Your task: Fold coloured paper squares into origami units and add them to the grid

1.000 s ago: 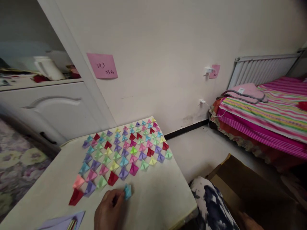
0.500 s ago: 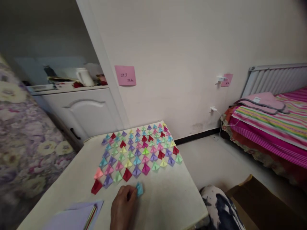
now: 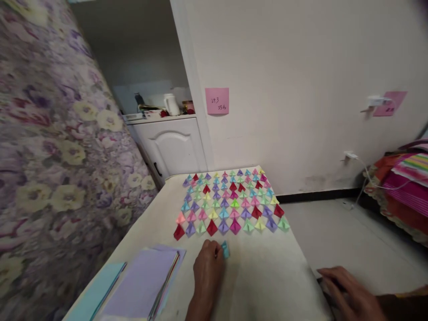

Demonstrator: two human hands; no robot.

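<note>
My left hand [image 3: 207, 269] is closed in a pinch on a small blue folded paper piece [image 3: 225, 250] at the table top, just in front of the nearest row. Beyond it, many small folded paper pieces [image 3: 224, 226] in red, purple, green, pink, yellow and blue stand in rows across the far half of the table. My right hand [image 3: 351, 290], somewhat blurred, is beside the table's right edge with its fingers stretched out and nothing visible in them.
On the white table [image 3: 267, 272], a stack of purple paper sheets [image 3: 143, 278] and a blue stack [image 3: 96, 290] lie at the front left. A floral curtain [image 3: 67, 156] hangs left, a cabinet [image 3: 177, 149] stands behind, and a bed [image 3: 401, 191] is at the right.
The view has turned left, so more curtain and the blue paper stack show. My right hand has come into view at the right. My left hand still pinches the blue paper piece.
</note>
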